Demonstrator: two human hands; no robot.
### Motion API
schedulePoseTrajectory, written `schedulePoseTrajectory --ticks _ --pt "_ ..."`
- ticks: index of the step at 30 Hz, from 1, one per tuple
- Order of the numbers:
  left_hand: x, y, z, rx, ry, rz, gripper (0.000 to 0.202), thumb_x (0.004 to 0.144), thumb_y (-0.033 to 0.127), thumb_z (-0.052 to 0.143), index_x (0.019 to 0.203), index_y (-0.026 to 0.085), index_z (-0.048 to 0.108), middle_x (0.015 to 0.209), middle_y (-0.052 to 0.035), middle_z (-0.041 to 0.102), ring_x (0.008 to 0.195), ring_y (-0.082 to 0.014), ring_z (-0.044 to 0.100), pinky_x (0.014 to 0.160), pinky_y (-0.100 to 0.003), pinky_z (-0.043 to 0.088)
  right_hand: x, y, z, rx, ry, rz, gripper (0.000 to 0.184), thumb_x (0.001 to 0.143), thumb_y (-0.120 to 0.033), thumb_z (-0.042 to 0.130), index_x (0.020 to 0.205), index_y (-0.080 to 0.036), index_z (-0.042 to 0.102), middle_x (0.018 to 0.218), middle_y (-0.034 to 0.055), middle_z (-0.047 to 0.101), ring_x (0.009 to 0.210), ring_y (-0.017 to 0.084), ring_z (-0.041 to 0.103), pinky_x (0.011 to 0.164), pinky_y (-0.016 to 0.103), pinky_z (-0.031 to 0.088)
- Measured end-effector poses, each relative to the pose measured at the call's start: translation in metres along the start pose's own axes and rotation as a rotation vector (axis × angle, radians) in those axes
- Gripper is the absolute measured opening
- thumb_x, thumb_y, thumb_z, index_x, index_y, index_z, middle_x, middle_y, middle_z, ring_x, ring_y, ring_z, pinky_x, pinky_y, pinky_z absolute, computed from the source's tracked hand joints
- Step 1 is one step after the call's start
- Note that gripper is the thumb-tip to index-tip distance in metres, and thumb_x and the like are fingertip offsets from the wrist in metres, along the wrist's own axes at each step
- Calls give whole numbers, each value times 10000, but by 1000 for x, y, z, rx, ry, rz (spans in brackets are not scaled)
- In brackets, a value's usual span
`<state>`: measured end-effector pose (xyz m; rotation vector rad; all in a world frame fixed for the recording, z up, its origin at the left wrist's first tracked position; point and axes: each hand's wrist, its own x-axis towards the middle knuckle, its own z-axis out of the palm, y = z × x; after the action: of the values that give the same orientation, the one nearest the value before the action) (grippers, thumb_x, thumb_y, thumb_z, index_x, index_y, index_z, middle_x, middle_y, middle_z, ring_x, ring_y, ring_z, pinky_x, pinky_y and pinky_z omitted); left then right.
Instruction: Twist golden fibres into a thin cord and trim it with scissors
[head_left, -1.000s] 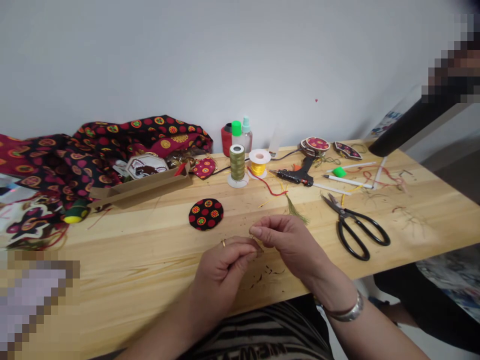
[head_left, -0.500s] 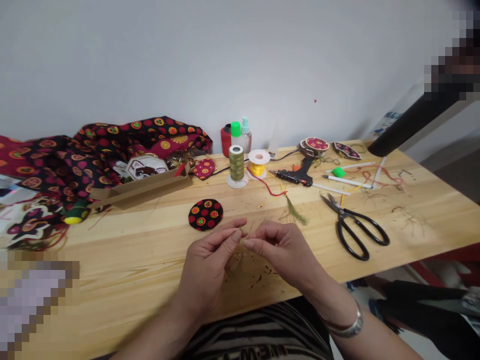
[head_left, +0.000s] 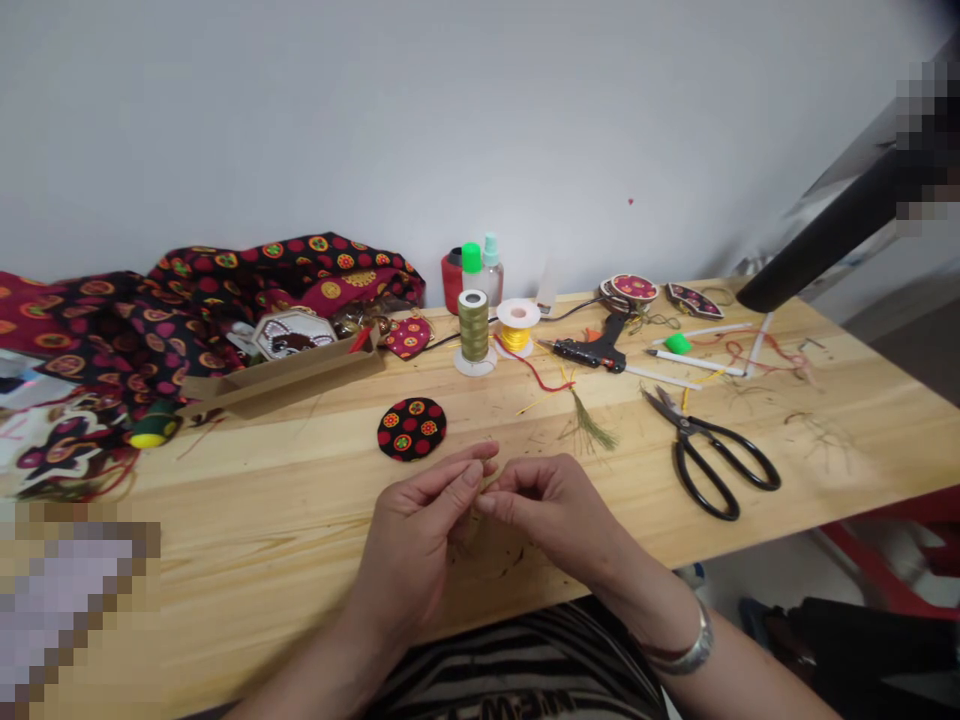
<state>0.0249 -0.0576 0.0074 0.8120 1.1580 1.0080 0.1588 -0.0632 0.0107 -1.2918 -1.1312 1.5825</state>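
Note:
Above the near part of the table, my left hand [head_left: 420, 520] is closed, thumb against the fingers, pinching fine olive thread [head_left: 466, 535]. My right hand [head_left: 551, 515] pinches at the same thread, thumb and forefinger together, its tips almost at the left fingertips. Most of the thread is hidden by the fingers. Just beyond my left hand lies a round black fabric disc [head_left: 412, 430] with red and orange flower dots. A green thread tassel [head_left: 592, 425] with red cord lies past my right hand. Black-handled scissors [head_left: 697, 450] rest with blades parted to its right.
Behind stand an olive thread cone [head_left: 474, 330], a yellow cord spool [head_left: 517, 335] and small bottles [head_left: 492, 268]. A glue gun [head_left: 596, 350] lies at centre right. Patterned cloth [head_left: 225, 270] and a cardboard tray [head_left: 300, 375] occupy the left. A black pole [head_left: 817, 235] slants in at right.
My right hand has shifted slightly down and left, closer to the left fingertips. My left hand stays almost still. At the right edge, another person's dark-clothed legs have moved.

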Motion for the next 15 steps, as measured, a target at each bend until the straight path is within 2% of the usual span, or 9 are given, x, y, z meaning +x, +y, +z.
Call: schedulePoseTrajectory --ticks 5,10,15 --pt "-2 1 0 -37 -15 -16 117 714 250 716 806 202 770 1075 -68 707 956 -194 613 778 -254 472 0 0 0 -17 -5 44 176 682 -251 655 547 -146 610 483 -66 443 480 59 317 476 225 236" --pt "-2 -1 -2 -33 -31 -15 111 726 257 705 795 199 771 1122 -71 687 980 -201 601 760 -248 467 1 4 -1 -4 -57 17 183 706 -272 639 574 -145 632 491 -61 460 483 60 327 478 225 235" --pt "0 -3 -2 -28 -42 -19 130 743 268 689 823 201 766 1135 -68 674 1010 -208 586 769 -248 456 2 7 -1 -15 -54 26 178 712 -279 636 606 -137 654 494 -56 467 487 62 331 477 224 231"
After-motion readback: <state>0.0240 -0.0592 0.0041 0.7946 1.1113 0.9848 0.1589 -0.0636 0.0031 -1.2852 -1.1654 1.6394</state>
